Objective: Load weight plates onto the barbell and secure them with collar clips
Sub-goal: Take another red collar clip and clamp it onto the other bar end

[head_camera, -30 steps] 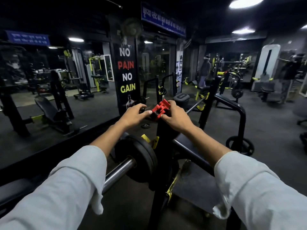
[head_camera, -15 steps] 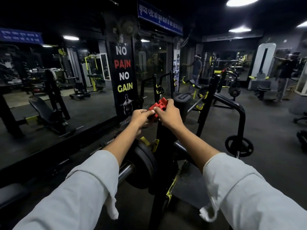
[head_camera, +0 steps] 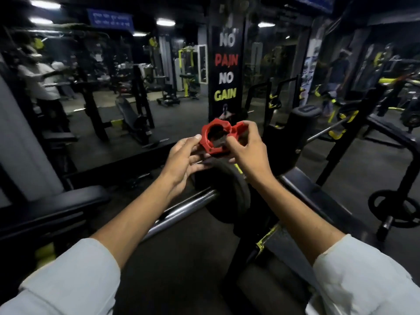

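A red collar clip [head_camera: 214, 138] is held up in front of me by both hands, its ring facing the camera. My left hand [head_camera: 184, 160] grips its left edge with thumb and fingers. My right hand [head_camera: 247, 151] pinches its lever side on the right. Just below the hands, a black weight plate [head_camera: 229, 194] sits on the chrome barbell [head_camera: 181, 211], which runs down to the left. The bar's end beyond the plate is hidden behind my hands.
A black bench pad [head_camera: 56, 205] lies at the left. The black rack frame [head_camera: 347, 142] with yellow hooks stands to the right, and another plate [head_camera: 395, 211] hangs low on it. A mirror wall with a "NO PAIN NO GAIN" banner [head_camera: 226, 71] faces me.
The view has swung left and closer. Both hands have lifted the red clip off the rack area and turned it so its open ring faces me, above the plate.
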